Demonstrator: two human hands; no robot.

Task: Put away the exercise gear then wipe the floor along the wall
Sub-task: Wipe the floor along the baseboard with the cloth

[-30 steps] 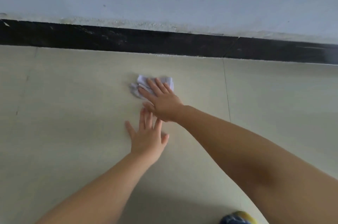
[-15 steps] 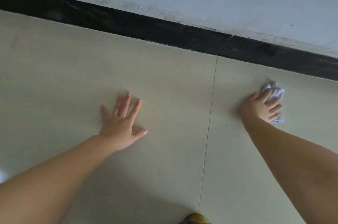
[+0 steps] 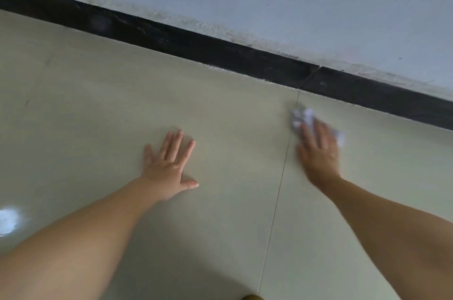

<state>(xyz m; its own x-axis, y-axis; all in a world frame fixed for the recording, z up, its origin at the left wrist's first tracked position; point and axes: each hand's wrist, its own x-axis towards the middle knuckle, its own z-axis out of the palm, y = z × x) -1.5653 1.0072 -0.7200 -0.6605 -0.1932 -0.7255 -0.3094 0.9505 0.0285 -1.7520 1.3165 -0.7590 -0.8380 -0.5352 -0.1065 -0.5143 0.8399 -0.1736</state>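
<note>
Cloth (image 3: pixel 304 117), white and crumpled, is pressed to the floor (image 3: pixel 220 108) near the black skirting (image 3: pixel 196 42) under the right hand (image 3: pixel 318 152), fingers flat upon it; soft and light, it is best bunched under the palm. Left hand (image 3: pixel 169 165) is splayed, empty

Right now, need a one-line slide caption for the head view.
Right hand presses a white cloth onto the tiled floor near the black baseboard; left hand rests flat.

Cloth (image 3: pixel 302 117) under right hand (image 3: pixel 318 152), near baseboard (image 3: pixel 220 51); left hand (image 3: pixel 169 165) flat on floor (image 3: pixel 98 116).
</note>
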